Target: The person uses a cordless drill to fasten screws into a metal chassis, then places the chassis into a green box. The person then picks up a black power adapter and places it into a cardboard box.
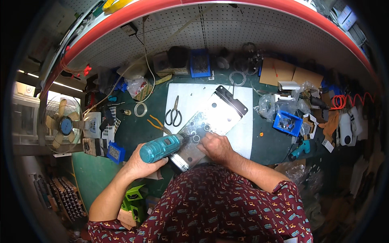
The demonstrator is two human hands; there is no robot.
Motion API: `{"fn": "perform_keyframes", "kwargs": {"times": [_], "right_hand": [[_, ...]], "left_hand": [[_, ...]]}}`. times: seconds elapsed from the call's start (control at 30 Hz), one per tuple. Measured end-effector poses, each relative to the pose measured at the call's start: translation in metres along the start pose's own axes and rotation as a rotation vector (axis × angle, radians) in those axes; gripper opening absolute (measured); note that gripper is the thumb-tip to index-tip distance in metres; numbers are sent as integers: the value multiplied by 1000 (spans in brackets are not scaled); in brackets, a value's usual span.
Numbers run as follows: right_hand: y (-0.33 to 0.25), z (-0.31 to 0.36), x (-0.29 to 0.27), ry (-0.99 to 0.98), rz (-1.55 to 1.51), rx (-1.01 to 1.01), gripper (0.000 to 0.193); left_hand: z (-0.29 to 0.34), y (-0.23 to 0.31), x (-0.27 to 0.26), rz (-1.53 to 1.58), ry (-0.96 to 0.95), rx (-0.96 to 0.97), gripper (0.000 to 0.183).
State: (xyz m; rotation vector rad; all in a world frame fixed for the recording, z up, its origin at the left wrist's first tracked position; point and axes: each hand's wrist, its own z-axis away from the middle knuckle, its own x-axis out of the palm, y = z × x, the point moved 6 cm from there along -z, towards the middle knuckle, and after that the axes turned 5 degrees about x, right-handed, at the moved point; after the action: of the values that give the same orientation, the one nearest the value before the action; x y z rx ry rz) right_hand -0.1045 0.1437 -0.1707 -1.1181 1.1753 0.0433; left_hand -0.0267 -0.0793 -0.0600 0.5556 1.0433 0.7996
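My shirt, lower centre of the frame: maroon, finely patterned in blue, cream and red. Sleeves: short. Left hand and right hand: bare.

The left of the hands grips a teal drill over a metal plate.

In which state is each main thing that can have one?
Teal drill, gripped by the left hand
Metal panel, lying aslant
Right hand, over the panel, grip unclear
Scissors, lying with handle loops apart
Pliers, lying with handles spread
Blue bin at right, holding small parts
Fan, blades distinct, apparently not spinning
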Motion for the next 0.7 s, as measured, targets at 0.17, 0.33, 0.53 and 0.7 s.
{"fn": "perform_keyframes", "kwargs": {"times": [0.17,0.33,0.53,0.7], "right_hand": [[-1,-3,1,-14,41,-34,25],[2,-3,1,-70,11,-10,24],[6,1,8,-78,-30,-18,20],[7,2,7,-95,-28,2,18]], "left_hand": [[-3,-3,-3,-104,-29,-48,33],[-12,7,-8,-127,-99,-104,30],[-16,11,-12,-225,-74,-46,36],[-16,37,-20,-309,-22,-107,32]]}}
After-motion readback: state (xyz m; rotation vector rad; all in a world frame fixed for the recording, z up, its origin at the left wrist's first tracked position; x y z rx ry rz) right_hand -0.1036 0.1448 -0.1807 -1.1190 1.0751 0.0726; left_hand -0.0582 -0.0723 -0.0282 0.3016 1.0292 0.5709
